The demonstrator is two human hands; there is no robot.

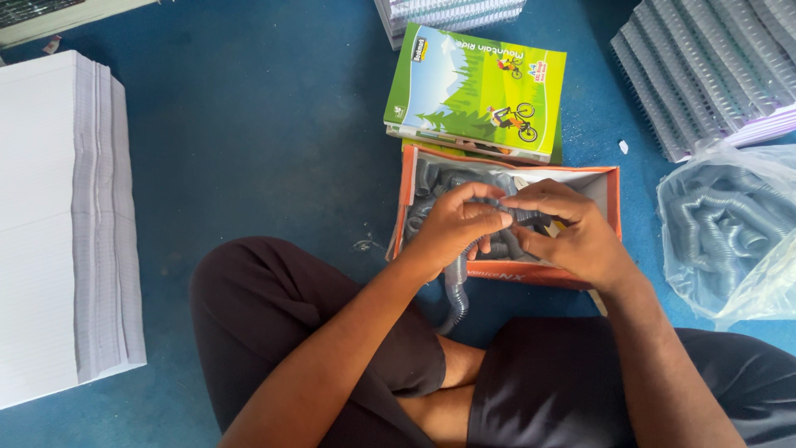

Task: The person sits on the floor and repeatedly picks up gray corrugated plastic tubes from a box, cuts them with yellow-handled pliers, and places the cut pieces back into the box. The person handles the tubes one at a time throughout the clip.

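Both hands (518, 226) pinch a grey coil (458, 290) between them.

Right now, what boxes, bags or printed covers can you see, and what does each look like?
Box: orange cardboard, open, on the floor under both hands, holding grey coils.
Notebook: behind the box, green and blue cover with cyclists.
Bag: clear plastic, right of the box, full of grey coils.
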